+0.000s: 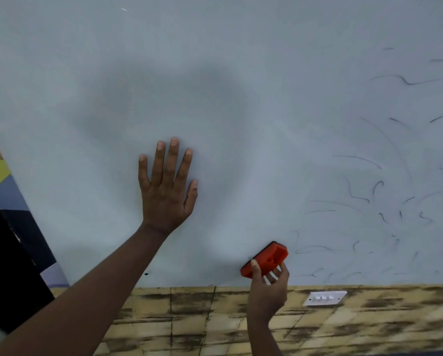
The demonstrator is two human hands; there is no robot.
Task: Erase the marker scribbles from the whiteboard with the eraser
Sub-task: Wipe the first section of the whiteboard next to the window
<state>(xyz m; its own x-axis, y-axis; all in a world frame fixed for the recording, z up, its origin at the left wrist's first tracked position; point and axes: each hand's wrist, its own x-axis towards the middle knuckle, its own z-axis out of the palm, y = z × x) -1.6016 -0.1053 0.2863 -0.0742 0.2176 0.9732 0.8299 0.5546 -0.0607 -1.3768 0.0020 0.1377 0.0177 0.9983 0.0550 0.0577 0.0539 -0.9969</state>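
Whiteboard (215,73): wiped on the left, scribbles (384,196) remain on the right.
Left hand (167,187): my fingers flat on it.
Right hand (268,286): grip grasping eraser (265,259) near bottom edge.

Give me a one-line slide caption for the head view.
Left hand flat on whiteboard; right hand wipes red eraser toward remaining scribbles.

Left hand (167,187) flat mid-whiteboard (241,73)

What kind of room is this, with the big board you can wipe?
Probably a classroom or office. A large whiteboard is fixed to a wall, a white switch plate sits on tan tiles below it, and a red eraser wipes scribbles.
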